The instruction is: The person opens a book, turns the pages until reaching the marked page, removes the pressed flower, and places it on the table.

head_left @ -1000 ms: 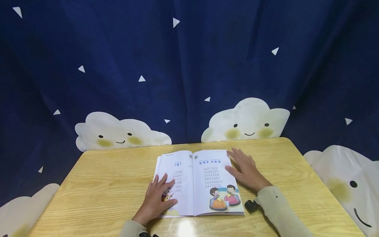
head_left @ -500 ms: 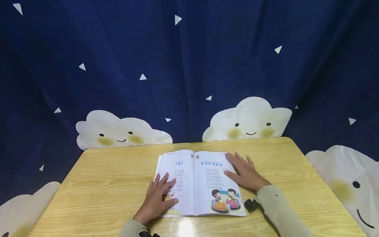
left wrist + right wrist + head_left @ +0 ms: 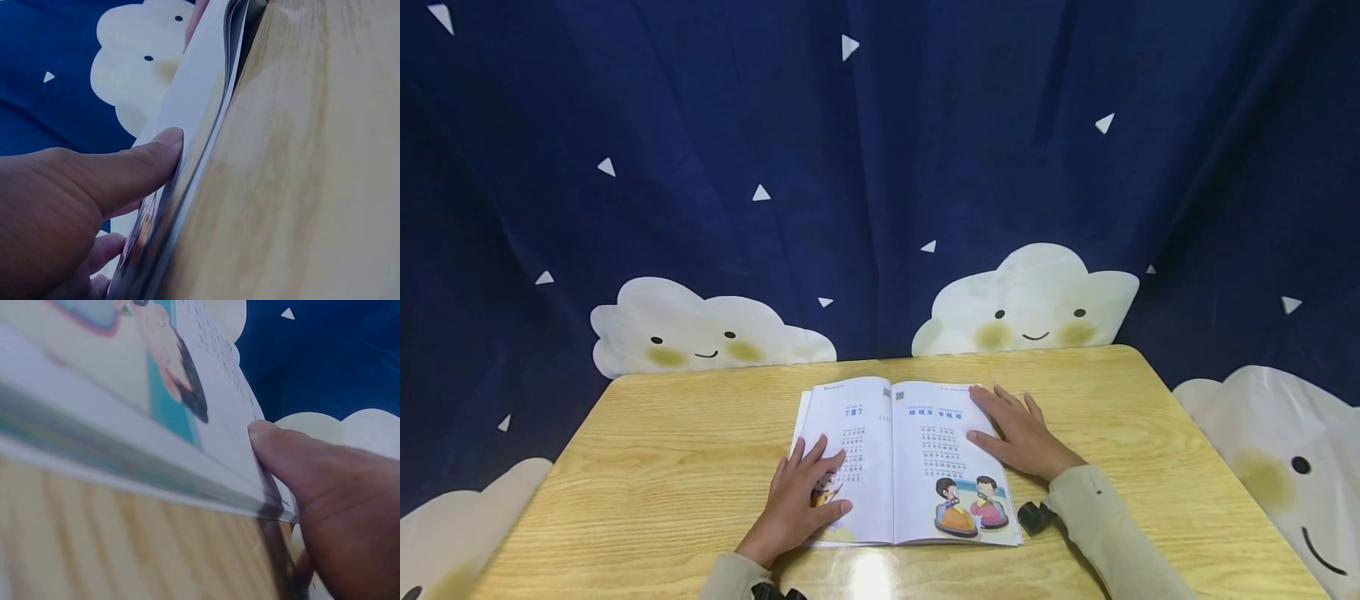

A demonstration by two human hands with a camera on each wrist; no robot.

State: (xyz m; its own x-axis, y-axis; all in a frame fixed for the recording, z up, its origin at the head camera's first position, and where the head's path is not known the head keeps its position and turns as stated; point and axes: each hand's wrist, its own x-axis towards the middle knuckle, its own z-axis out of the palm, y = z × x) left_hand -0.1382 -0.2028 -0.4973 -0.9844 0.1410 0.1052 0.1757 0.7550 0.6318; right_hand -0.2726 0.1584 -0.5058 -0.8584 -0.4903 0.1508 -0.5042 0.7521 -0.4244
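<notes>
An open book [image 3: 917, 517] with printed text and colour pictures lies on the wooden table. My left hand [image 3: 797, 504] rests on the lower left page with its fingers spread, partly covering a picture there. In the left wrist view the thumb [image 3: 159, 150] lies on the page near the book's lower edge. On the other side, my right hand [image 3: 1018, 433] rests over the right page's outer edge, fingers extended toward the top corner. Its thumb [image 3: 269, 440] touches the page in the right wrist view. Two cartoon children in bumper cars [image 3: 970, 508] decorate the right page's bottom.
The wooden table [image 3: 670, 467] reaches back to a dark blue curtain [image 3: 880, 167] with white triangles and smiling clouds [image 3: 1030, 292]. Dark devices [image 3: 1036, 518] sit at both wrists, below beige sleeves [image 3: 1105, 533].
Early on, my right fingers slid slightly left onto the right page, and that page shifted a little. The left hand stays in place. Over the last half second, almost nothing moves.
</notes>
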